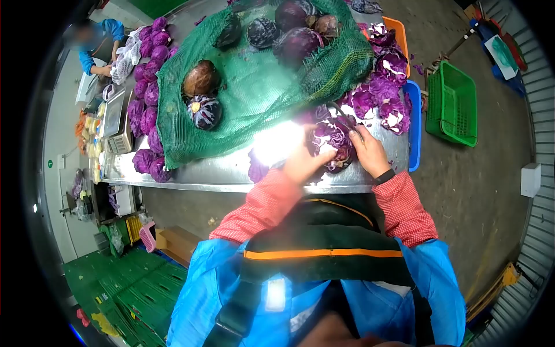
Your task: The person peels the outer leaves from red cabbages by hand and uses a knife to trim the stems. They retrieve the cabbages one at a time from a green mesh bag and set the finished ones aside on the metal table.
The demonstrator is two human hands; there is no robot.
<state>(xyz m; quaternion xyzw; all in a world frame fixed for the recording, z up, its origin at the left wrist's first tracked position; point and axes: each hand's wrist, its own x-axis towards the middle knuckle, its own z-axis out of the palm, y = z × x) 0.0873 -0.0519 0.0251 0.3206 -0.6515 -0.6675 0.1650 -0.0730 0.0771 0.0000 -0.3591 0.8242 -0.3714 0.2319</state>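
Observation:
Near the front edge of the metal table, a purple cabbage point(330, 134) with loose outer leaves lies between my hands. My left hand point(306, 157) grips its left side, the thumb laid over the cut leaves. On the right side, my right hand point(369, 150) is closed round a leaf edge at the cabbage; a thin dark shape, perhaps a blade, shows beside its fingers, too unclear to name. Behind them a green mesh sack point(248, 110) is spread out, with several untrimmed cabbages point(203, 112) on it. Glare hides part of the tabletop beside my left hand.
Torn purple leaves point(384, 87) are heaped at the right, by a blue crate point(414, 127) and an orange crate point(395, 36). A green basket point(452, 104) stands on the floor. Peeled cabbages point(149, 118) line the left, near a scale point(120, 124). A co-worker point(110, 34) handles white netting.

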